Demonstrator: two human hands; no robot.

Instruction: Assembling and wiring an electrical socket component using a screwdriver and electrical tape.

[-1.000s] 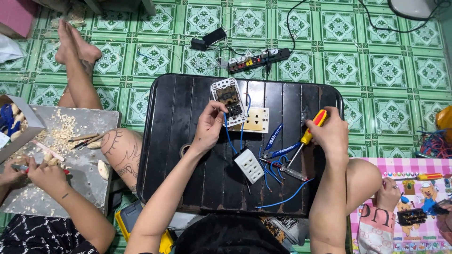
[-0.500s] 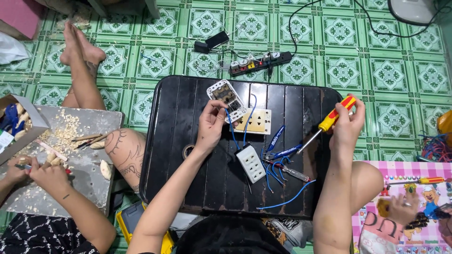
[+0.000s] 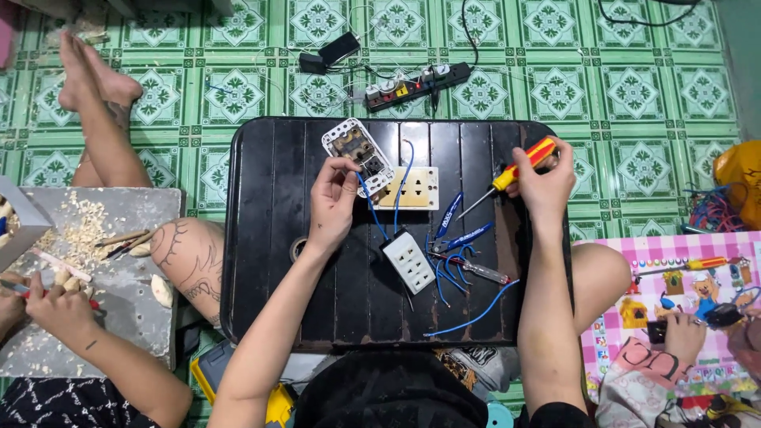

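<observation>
My left hand (image 3: pixel 334 200) pinches a white socket module (image 3: pixel 355 150) with blue wires, near the far edge of a black tray table (image 3: pixel 269 238). My right hand (image 3: pixel 542 184) grips a red and yellow screwdriver (image 3: pixel 510 176), its tip pointing left and down toward blue-handled pliers (image 3: pixel 453 224). A beige socket plate (image 3: pixel 411 189) lies between my hands. A white socket (image 3: pixel 409 261) lies nearer me, with blue wires (image 3: pixel 472 319) trailing right.
A black power strip (image 3: pixel 414 86) and an adapter (image 3: pixel 331 54) lie on the green tiled floor beyond the table. A person on the left carves wood on a grey board (image 3: pixel 127 261), legs stretched out. At right, another person's hand (image 3: pixel 683 336) rests on a pink checked mat.
My right hand lifted the screwdriver up and away to the right, then brought it back slightly left. My left hand stayed on the white socket module.
</observation>
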